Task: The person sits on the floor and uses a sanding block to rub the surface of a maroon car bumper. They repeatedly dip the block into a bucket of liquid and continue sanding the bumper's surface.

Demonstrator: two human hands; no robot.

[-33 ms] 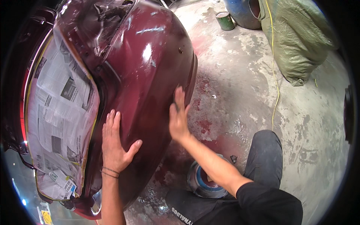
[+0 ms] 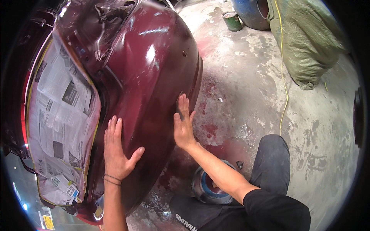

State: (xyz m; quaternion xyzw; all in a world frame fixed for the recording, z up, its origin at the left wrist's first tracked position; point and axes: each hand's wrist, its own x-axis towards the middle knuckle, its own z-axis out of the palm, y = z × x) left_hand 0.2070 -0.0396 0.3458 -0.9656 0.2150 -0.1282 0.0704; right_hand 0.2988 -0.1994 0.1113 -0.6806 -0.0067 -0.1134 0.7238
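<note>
A dark red car body panel (image 2: 142, 77) curves down from the upper middle, with duller, scuffed-looking areas and white light reflections. My left hand (image 2: 117, 148) lies flat on it near the window edge, fingers stretched out, thumb apart, holding nothing. On the panel's right side, my right hand (image 2: 185, 127) presses with its fingers straight and close together. A thin dark piece, apparently sandpaper (image 2: 179, 101), shows at the edge of these fingers; most of it is hidden beneath the hand.
Newspaper and clear film (image 2: 58, 107) cover the window at left. A round bucket (image 2: 197, 184) with blue inside stands between my legs, partly behind my right forearm. Farther off are a green can (image 2: 232, 22), a blue drum (image 2: 250, 13), a green sack (image 2: 308, 46) and a yellow cord (image 2: 284, 73).
My right hand has slid slightly down along the panel, and more of the dark piece shows beside its fingers. The left hand stays in place on the panel; the view has shifted a little.
</note>
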